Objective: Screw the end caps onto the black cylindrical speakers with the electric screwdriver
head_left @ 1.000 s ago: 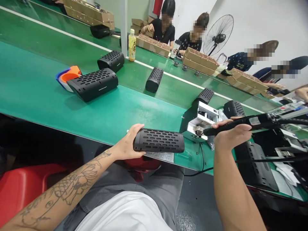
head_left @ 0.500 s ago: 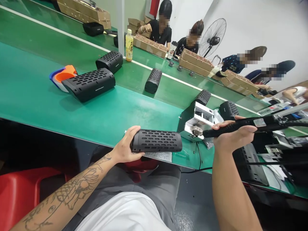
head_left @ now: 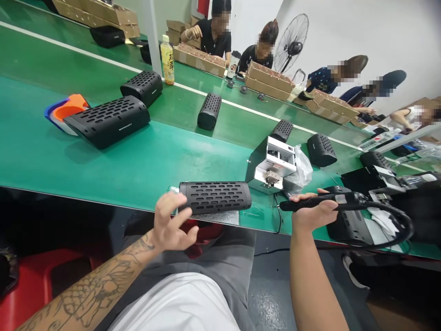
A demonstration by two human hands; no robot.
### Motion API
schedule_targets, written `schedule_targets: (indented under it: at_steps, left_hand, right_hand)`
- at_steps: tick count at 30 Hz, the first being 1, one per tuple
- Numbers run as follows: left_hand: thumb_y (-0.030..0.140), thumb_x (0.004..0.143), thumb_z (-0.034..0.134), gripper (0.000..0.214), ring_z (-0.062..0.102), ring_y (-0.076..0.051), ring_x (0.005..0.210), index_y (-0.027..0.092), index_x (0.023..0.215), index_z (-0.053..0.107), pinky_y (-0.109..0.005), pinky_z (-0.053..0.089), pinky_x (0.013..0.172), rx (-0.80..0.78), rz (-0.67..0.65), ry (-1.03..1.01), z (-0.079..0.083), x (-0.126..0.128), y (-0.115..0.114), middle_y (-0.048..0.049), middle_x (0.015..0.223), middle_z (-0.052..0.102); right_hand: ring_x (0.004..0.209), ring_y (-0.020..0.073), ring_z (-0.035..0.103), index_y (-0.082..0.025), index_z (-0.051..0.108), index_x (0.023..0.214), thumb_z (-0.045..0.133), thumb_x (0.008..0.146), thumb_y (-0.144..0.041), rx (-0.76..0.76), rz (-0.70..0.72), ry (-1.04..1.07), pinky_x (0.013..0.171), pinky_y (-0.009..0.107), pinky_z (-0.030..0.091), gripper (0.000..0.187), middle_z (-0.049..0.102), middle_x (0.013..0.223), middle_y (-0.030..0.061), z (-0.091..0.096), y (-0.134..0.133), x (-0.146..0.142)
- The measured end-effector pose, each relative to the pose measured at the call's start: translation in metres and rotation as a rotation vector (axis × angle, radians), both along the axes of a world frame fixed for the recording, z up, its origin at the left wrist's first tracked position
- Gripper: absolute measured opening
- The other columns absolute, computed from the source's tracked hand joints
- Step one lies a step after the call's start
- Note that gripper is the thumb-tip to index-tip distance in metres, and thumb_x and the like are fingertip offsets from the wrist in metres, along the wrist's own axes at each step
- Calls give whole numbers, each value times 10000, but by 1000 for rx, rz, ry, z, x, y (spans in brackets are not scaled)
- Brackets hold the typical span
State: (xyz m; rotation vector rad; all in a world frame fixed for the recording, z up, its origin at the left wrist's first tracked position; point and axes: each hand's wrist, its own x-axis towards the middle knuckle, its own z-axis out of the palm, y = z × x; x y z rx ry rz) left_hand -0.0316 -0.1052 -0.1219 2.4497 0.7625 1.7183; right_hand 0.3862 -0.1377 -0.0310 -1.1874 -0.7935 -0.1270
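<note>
A black slotted housing (head_left: 217,196) lies at the table's front edge, partly on a sheet of bubble wrap (head_left: 220,218). At its left end is my left hand (head_left: 174,223), fingers spread and curved, not wrapped around it; whether a fingertip touches it I cannot tell. My right hand (head_left: 312,214) is closed around a black electric screwdriver (head_left: 330,201) with a cable, its tip pointing left. Just beyond the tip stands a screw feeder (head_left: 270,168), black with a white frame and a metal outlet.
More black housings (head_left: 110,120) stand on the green table (head_left: 161,151) and conveyor, one beside an orange and blue tape dispenser (head_left: 65,112). A yellow-labelled bottle (head_left: 167,62) stands by a white post. Co-workers sit behind cardboard boxes (head_left: 200,59). A red stool (head_left: 31,276) is at left.
My left hand has loosened from the housing's left end, its fingers now spread. My right hand has drawn the screwdriver tip away from the feeder's outlet, lower and nearer me. The view has shifted slightly.
</note>
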Motion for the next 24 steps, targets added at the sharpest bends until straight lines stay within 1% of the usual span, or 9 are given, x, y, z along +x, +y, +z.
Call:
schedule_targets:
  at_steps: [1,3,5,9,12,15,17,19,24]
  left_hand:
    - [268,905,804,747,706,-352,1311,307,1618,585,-603,668,1140,35,-74,-19,6,11,-13,-158,1401,671]
    - [188,967,730,540,752,-275,1120,217,1500,648,-439,719,978,14,-343,-6,19,46,-37,-140,1225,727]
    - [143,1042,660,497,790,-262,1145,174,1535,603,-396,720,1009,-164,-483,53,30,92,-50,-148,1265,773]
    - [230,1166,543,598,755,-363,1439,117,1744,437,-484,711,1120,-476,-485,136,37,184,-38,-257,1619,650]
    - [288,1201,535,640,688,-407,1543,117,1805,409,-534,686,1166,-568,-547,228,37,227,-20,-273,1721,570]
    - [345,1230,529,506,713,-391,1489,96,1668,579,-528,646,1208,-615,-602,209,39,243,-11,-260,1632,650]
    - [377,1252,482,398,766,-355,1353,113,1424,725,-502,637,1187,-668,-646,178,40,242,-11,-229,1422,761]
    - [400,1258,456,401,798,-318,1196,156,1230,773,-465,646,1114,-751,-697,151,43,235,-14,-182,1216,816]
    - [449,1214,553,387,828,-235,1029,173,1227,824,-361,655,988,-1048,-881,10,55,202,-29,-113,1108,869]
  right_hand:
    - [458,200,548,-207,593,1085,590,1003,-983,24,-6,1,473,343,502,780,566,603,-23,6,0,-3]
    - [476,205,549,-208,604,1095,600,990,-999,56,19,14,480,358,512,798,561,616,-21,22,-1,-10]
    - [478,206,545,-204,611,1104,620,965,-1018,77,71,32,480,365,521,825,562,615,-23,38,-3,-18]
    - [435,201,517,-210,587,1108,606,912,-1068,79,224,60,467,362,516,881,554,588,-43,62,-14,-32]
    - [425,216,528,-210,593,1097,582,926,-1065,69,324,34,455,363,501,872,569,587,-33,70,-24,-39]
    - [426,225,541,-210,618,1121,576,963,-1035,93,372,-2,449,371,502,840,597,606,-24,74,-32,-46]
    - [419,228,540,-219,630,1125,606,942,-1038,106,384,2,437,379,502,840,601,611,-31,80,-36,-53]
    - [404,225,526,-230,643,1104,654,888,-1061,121,377,3,411,374,482,860,590,600,-43,90,-42,-64]
    - [451,213,520,-263,736,1009,801,828,-1003,116,401,36,474,393,522,765,597,618,-22,112,-73,-84]
